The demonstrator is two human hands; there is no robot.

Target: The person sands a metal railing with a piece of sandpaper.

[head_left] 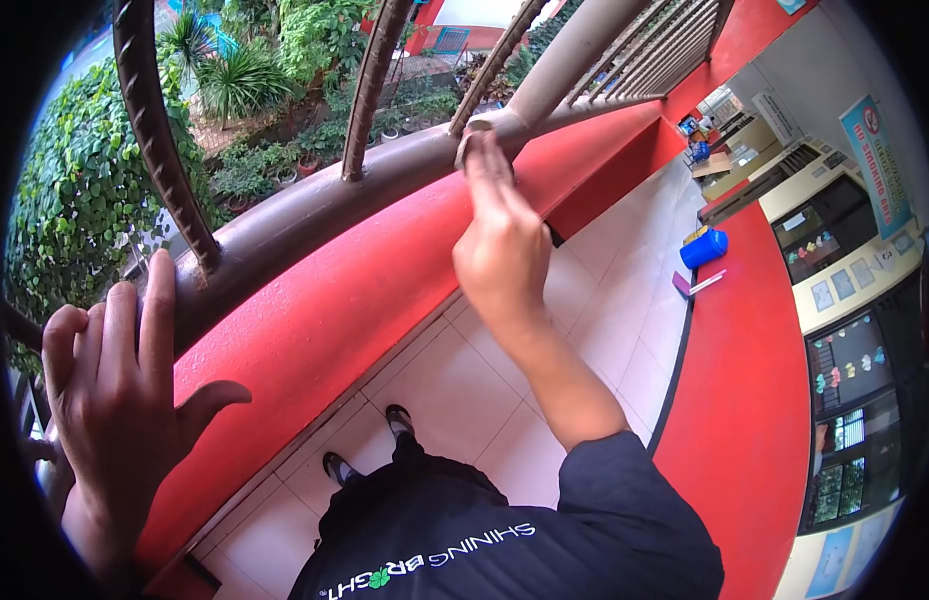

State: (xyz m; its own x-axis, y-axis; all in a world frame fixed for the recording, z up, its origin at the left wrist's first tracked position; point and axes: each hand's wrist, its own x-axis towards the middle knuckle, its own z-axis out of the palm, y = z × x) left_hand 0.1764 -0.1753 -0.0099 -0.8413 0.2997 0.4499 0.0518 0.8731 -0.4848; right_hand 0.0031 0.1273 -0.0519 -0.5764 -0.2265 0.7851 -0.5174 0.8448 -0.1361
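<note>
A brown metal railing pipe crosses in front of me above a red wall ledge. Twisted bars rise from the pipe. My left hand lies over the pipe at the left, its fingers stretched out and the thumb spread apart. Farther along, beside the thick sloping post, my right hand presses a small folded piece with a pale edge against the pipe. Its fingers are together over the piece and hide most of it; I cannot tell its material.
Pale floor tiles run along the corridor beneath me. At the right, a blue bin and a dustpan stand by the red-and-cream wall. A no-smoking banner hangs there. Leafy plants grow beyond the railing.
</note>
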